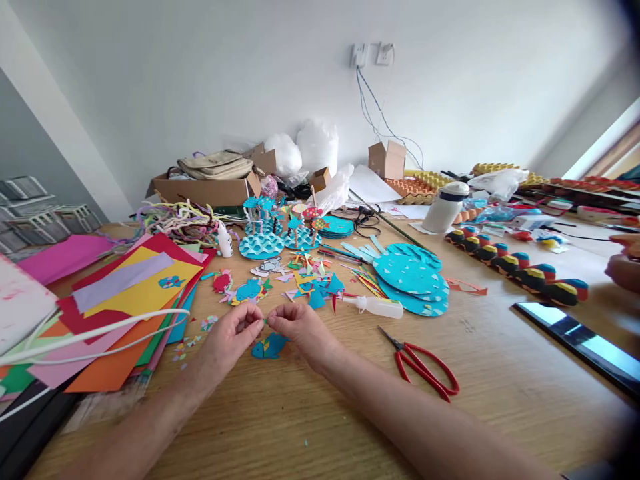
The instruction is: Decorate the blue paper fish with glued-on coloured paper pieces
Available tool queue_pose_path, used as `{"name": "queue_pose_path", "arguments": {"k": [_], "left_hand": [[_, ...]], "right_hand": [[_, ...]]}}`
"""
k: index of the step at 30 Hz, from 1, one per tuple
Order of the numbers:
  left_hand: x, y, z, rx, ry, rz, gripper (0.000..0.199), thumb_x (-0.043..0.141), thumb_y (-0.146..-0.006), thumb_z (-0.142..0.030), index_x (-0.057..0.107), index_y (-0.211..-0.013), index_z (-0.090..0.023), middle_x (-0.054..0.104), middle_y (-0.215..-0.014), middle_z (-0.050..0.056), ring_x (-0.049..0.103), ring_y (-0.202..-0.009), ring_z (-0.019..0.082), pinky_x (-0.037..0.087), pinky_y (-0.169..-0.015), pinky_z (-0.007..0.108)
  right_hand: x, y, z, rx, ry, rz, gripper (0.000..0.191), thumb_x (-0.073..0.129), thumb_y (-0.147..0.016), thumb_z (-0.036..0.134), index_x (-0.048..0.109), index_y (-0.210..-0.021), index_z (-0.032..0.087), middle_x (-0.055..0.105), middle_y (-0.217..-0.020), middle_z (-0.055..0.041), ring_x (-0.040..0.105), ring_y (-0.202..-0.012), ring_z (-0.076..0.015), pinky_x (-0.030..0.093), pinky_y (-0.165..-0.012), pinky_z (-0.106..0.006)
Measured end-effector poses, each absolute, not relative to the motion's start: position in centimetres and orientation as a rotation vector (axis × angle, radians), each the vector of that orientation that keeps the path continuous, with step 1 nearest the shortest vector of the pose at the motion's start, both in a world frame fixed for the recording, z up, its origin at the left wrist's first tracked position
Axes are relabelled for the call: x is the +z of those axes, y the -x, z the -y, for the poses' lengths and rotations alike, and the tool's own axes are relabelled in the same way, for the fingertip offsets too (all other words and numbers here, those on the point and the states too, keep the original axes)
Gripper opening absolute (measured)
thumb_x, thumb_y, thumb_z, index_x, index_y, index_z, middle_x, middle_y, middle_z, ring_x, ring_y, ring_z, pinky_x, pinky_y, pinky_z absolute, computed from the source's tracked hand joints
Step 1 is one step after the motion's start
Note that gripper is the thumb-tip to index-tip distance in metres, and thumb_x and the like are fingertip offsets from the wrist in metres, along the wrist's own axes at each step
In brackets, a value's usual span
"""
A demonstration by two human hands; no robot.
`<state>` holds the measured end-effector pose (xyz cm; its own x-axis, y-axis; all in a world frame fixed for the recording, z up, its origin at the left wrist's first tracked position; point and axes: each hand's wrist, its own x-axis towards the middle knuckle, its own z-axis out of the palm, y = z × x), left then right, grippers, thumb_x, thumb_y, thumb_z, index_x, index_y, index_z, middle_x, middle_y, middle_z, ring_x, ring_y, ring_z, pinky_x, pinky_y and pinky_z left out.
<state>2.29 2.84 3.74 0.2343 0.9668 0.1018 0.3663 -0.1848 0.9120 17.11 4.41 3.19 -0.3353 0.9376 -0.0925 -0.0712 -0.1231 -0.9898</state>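
My left hand (239, 328) and my right hand (301, 329) meet at the fingertips near the table's middle, both in a pinch. A tiny green scrap (265, 321), apparently paper, shows between them. Just below lies a blue paper fish (269, 347) with a yellow patch near its head. Beyond my fingers are another blue paper fish (249, 289), a red one (223, 281) and many coloured paper cuttings (313, 273). Red-handled scissors (425, 367) rest partly spread to the right of my right forearm. A translucent glue bottle (380, 306) lies on its side beyond that forearm.
Coloured paper sheets (135, 287) and a white cable (115, 327) cover the left. Blue discs (410, 273), a tablet (575, 340) and a painted egg-carton strip (515, 267) are at right. Blue paper models (261, 245) stand behind. Another person's hand (625, 263) shows at the right edge.
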Motion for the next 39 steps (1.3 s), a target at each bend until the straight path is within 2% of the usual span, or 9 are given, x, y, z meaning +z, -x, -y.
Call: {"name": "queue_pose_path", "arguments": {"k": [6,10,26,34,39], "left_hand": [[3.6,-2.5,-3.1,0.902,-1.792,-1.321,0.012,0.048,-0.073,-0.029,0.050,-0.068,-0.018,0.045,-0.060,-0.004,0.043,-0.057,0.012,0.036,-0.052,0.021],[3.9,-2.7,-3.0,0.871,-1.854,-1.398,0.012,0.047,-0.073,-0.027,0.052,-0.067,-0.018,0.044,-0.056,-0.005,0.042,-0.054,0.012,0.034,-0.050,0.021],[3.8,-2.0,-3.1,0.819,-1.885,-1.325,0.011,0.047,-0.072,-0.026,0.051,-0.066,-0.018,0.047,-0.060,-0.004,0.044,-0.059,0.013,0.035,-0.054,0.022],[3.8,-2.5,-2.9,0.772,-1.920,-1.328,0.013,0.047,-0.073,-0.026,0.051,-0.063,-0.018,0.048,-0.058,-0.004,0.045,-0.059,0.013,0.036,-0.054,0.022],[3.8,-2.1,-2.6,0.755,-1.937,-1.330,0.010,0.046,-0.075,-0.024,0.055,-0.075,-0.019,0.057,-0.068,-0.001,0.053,-0.066,0.016,0.040,-0.059,0.024]], "right_hand": [[2.9,-17.2,-4.6,1.049,1.197,1.718,0.009,0.054,-0.069,0.019,0.060,-0.062,0.018,0.057,-0.062,0.0012,0.047,-0.058,-0.0101,0.034,-0.054,-0.022],[3.6,-17.2,-4.2,0.859,1.205,1.836,0.011,0.055,-0.070,0.015,0.059,-0.059,0.018,0.058,-0.064,-0.0002,0.049,-0.061,-0.0109,0.036,-0.058,-0.023],[4.5,-18.1,-4.4,0.917,1.192,1.973,0.008,0.054,-0.068,0.012,0.059,-0.065,0.017,0.059,-0.067,0.0003,0.051,-0.065,-0.0110,0.037,-0.057,-0.021],[4.8,-18.3,-4.2,0.959,1.223,2.068,0.009,0.053,-0.068,0.013,0.060,-0.064,0.017,0.059,-0.063,0.0015,0.049,-0.058,-0.0086,0.034,-0.052,-0.019],[4.4,-18.7,-4.8,0.985,1.229,2.133,0.010,0.051,-0.068,0.013,0.061,-0.066,0.015,0.058,-0.062,0.0011,0.048,-0.056,-0.0086,0.033,-0.049,-0.019]]}}
